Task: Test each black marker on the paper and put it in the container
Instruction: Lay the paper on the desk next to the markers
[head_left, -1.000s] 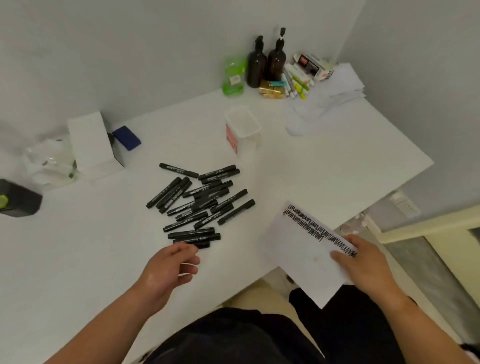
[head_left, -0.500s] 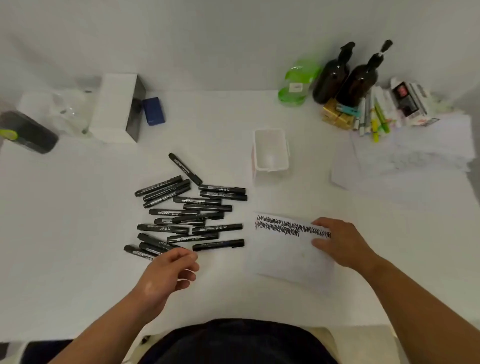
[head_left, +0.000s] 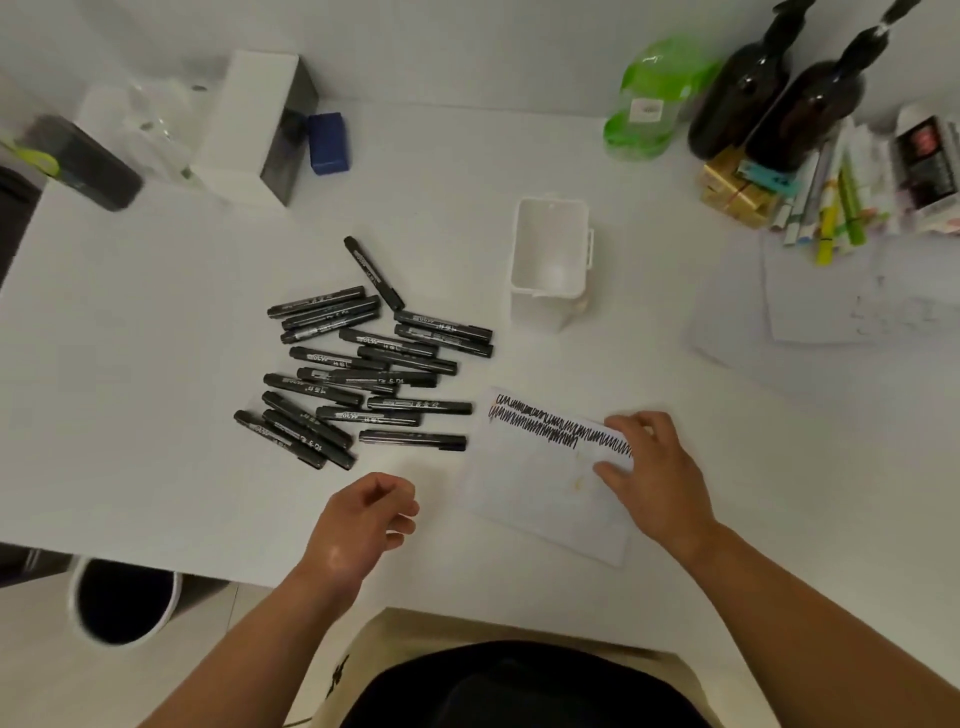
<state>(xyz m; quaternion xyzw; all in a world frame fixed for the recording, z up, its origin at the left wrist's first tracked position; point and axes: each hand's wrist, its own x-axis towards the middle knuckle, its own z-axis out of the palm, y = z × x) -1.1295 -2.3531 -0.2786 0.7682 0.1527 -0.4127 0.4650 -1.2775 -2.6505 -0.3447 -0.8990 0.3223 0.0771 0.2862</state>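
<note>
Black markers (head_left: 374, 376) lie in a loose pile at mid-worktop, roughly eighteen, though overlaps blur the count. Most run left to right, and one lone marker (head_left: 374, 273) at the back slants away. One white rectangular plastic container (head_left: 550, 291) stands upright just beyond them to the right. Your right hand (head_left: 649, 467) presses flat fingers on one white paper sheet (head_left: 535, 483) with scribbled rows. Your left hand (head_left: 363, 514) hovers loosely curled, holding nothing, near the front edge. The white worktop (head_left: 130, 364) is bare left of the pile.

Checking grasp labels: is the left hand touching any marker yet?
Apart. Head view shows bare table between the left hand and the nearest marker; the hand holds nothing.
</note>
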